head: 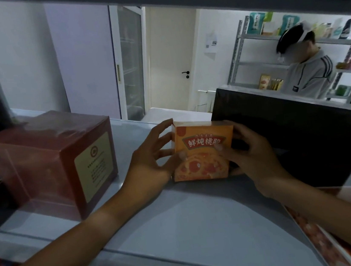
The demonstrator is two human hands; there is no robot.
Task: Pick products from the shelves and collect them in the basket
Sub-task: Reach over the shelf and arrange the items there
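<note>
The orange box stands upright on the grey shelf, between both hands, w/ its printed front toward the camera. The left hand holds its left side: fingers spread along the edge, thumb pressing on the front. The right hand grips the right side, fingers curled behind the box, thumb on the front. Just right of the box, touching or nearly, stands a big black box. Well apart on the left is a dark red box in clear wrap. Behind the shelf, another person stands near a metal rack w/ products.
</note>
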